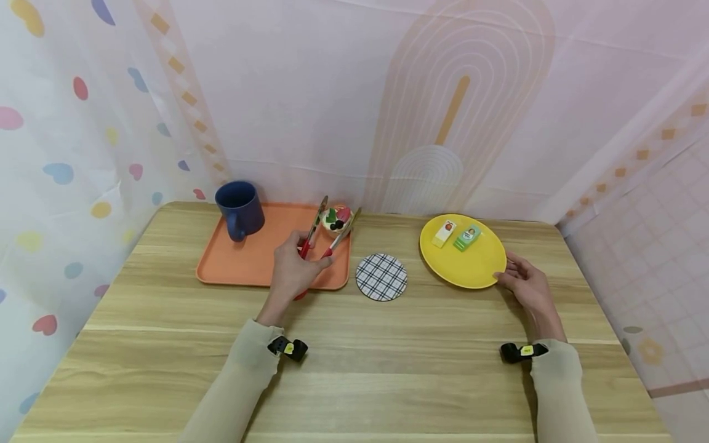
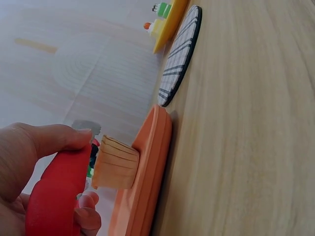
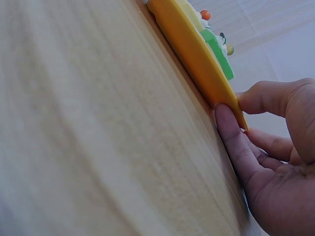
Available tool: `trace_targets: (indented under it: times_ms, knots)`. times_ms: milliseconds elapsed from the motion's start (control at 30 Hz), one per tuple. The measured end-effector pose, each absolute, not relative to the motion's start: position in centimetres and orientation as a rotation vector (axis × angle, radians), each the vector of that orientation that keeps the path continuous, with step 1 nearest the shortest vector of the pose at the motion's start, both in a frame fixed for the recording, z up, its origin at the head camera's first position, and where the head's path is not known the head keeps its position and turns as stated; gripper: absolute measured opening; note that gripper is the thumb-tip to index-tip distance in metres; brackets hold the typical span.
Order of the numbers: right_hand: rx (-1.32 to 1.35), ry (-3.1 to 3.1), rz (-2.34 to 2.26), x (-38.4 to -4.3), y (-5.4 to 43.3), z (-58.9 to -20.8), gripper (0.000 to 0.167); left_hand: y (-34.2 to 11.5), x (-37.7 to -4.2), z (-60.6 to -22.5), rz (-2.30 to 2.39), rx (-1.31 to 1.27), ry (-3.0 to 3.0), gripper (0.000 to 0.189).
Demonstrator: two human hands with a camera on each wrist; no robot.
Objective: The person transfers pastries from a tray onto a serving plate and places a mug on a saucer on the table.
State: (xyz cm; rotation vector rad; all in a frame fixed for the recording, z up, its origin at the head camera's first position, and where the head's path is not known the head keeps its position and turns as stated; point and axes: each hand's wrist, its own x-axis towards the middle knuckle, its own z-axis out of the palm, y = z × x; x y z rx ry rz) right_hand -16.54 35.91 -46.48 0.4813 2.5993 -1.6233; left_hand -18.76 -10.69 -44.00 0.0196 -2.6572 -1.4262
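Red-handled tongs (image 2: 56, 191) are gripped in my left hand (image 1: 292, 269), thumb on one handle and fingers on the other. Their metal tips stand spread on either side of a toy cupcake (image 1: 336, 220) topped with fruit. That cupcake sits at the right end of an orange tray (image 1: 249, 261); its paper cup (image 2: 118, 162) shows in the left wrist view. My right hand (image 1: 528, 289) pinches the right rim of a yellow plate (image 1: 460, 267), thumb on top and fingers beneath. On the plate lie a yellow-and-white cake slice (image 1: 444, 234) and a green cake slice (image 1: 467, 238).
A dark blue mug (image 1: 240, 209) stands at the tray's back left corner. Between tray and plate lies a round checked coaster (image 1: 381, 277). A patterned cloth (image 1: 310, 92) hangs right behind the wooden table (image 1: 399, 369).
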Motion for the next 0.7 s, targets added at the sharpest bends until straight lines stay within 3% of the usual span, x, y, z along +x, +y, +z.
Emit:
trace_targets:
  times_ms: [700]
  knots:
    - [0.493,2.596,-1.635,-16.47,35.81,-46.40,0.071,-11.13,-19.13,-44.91,-1.414,0.052,-2.746,0.054]
